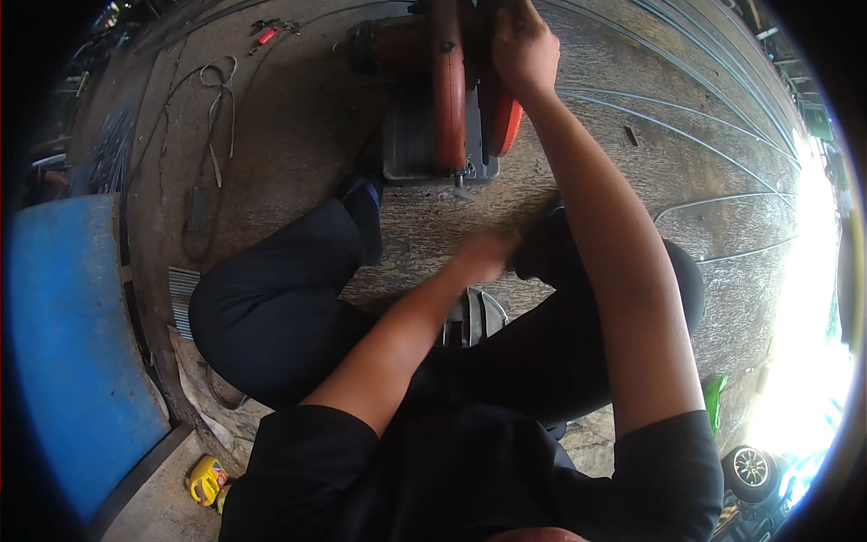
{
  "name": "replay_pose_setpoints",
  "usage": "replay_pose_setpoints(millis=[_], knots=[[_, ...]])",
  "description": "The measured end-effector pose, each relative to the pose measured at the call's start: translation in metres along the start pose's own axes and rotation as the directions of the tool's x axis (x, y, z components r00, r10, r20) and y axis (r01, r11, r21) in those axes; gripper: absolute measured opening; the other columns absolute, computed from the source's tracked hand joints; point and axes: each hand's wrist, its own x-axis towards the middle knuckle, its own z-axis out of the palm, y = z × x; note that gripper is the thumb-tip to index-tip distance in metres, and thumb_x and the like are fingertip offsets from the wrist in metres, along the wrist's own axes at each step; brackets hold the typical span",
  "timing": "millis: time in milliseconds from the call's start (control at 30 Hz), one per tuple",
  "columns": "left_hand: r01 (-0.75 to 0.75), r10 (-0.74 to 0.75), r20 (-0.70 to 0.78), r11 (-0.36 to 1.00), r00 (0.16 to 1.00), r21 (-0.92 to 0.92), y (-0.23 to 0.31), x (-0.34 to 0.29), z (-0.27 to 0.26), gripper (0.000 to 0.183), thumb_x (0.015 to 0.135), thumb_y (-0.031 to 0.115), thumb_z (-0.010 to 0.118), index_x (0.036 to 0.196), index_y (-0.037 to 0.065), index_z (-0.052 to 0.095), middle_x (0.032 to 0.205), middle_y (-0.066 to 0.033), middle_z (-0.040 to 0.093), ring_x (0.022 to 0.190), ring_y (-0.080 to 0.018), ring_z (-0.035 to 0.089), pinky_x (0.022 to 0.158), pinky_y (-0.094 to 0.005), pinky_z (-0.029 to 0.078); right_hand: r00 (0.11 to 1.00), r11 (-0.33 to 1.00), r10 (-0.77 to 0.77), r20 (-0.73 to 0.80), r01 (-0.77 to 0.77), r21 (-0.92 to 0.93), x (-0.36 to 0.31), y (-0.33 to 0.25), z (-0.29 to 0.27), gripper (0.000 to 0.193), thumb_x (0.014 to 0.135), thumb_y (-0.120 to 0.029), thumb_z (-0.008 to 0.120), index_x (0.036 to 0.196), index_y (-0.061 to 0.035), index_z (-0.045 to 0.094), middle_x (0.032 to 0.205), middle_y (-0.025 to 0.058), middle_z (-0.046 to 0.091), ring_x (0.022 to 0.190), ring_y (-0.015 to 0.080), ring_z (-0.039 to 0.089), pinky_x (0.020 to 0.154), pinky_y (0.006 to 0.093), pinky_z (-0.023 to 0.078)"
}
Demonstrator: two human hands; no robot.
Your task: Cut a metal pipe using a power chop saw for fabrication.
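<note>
A red and dark chop saw (450, 108) stands on the board floor at the top of the view, its grey metal base plate (411, 135) toward me. My right hand (528, 56) reaches far forward and is closed on the dark upper part of the saw, beside the red disc-shaped part (508, 122). Its fingertips are partly hidden at the top edge. Low between my legs, my left hand (488, 256) is smeared by motion next to my right foot. Whether its fingers hold anything does not show.
Long thin metal rods (677, 104) stretch across the right side. A looped cord (217, 117) and a small red item (267, 36) lie to the left. Short metal rods (182, 303) sit by my left knee, near a blue panel (77, 343). A yellow package (208, 480) lies lower left.
</note>
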Motion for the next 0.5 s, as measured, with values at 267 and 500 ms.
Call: replay_pose_setpoints(millis=[267,500], knots=[[0.679,-0.773,0.033,0.536,0.634,-0.501,-0.055,-0.001,0.039,0.036,0.087,0.029,0.053,0.105,-0.001,0.06,0.101,-0.0267,0.062,0.099,-0.0408,0.059,0.084,-0.0476,0.048,0.997,1.0,0.019,0.07,-0.019,0.004,0.003,-0.014,0.004,0.037,0.089,-0.014,0.05,0.125,-0.0079,0.053,0.103,0.0281,0.06,0.096,0.0464,0.057,0.079,0.0493,0.046],[0.156,-0.185,-0.125,0.964,0.975,-0.216,-0.007,0.01,0.007,0.033,0.084,0.023,0.057,0.105,-0.002,0.059,0.094,-0.0246,0.064,0.092,-0.0409,0.061,0.08,-0.0474,0.049,0.999,0.999,-0.006,0.04,0.004,0.035,-0.001,-0.008,-0.004,0.036,0.089,-0.013,0.049,0.124,-0.0095,0.054,0.102,0.0267,0.061,0.096,0.0461,0.057,0.079,0.0481,0.047]])
